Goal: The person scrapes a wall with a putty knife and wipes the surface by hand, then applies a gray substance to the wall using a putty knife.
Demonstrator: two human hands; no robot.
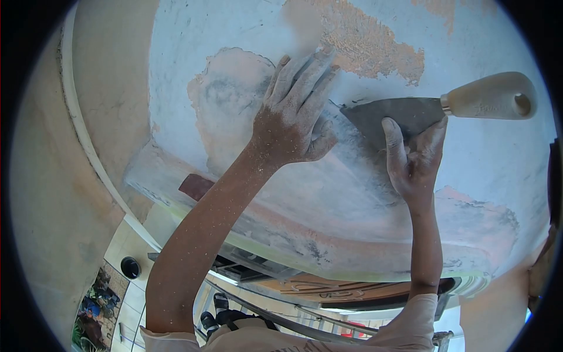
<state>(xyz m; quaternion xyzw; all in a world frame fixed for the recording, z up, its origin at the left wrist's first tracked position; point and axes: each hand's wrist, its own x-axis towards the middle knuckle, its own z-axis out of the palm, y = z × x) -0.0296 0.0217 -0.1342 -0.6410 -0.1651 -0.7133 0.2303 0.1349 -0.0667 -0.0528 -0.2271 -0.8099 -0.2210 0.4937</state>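
Observation:
My left hand (296, 111), dusted white, lies flat against the pale blue painted wall (229, 29), with its fingers stretched out and nothing visible in it. Under and beside it is a patch (226, 94) of bare, greyish-pink plaster with a ragged paint edge. My right hand (416, 155) grips a putty knife (399, 111) by its broad grey blade, thumb on the near face. The knife's pale wooden handle (489, 97) points right, and the blade's edge faces left, towards my left hand. The fingers behind the blade are partly hidden.
A dark red piece (196, 186), perhaps sandpaper, rests on the ledge near my left forearm. Peeled beige plaster (375, 44) shows above. Metal rails (275, 317) cross below me. A black bucket (130, 267) stands far down on the tiled floor (130, 305).

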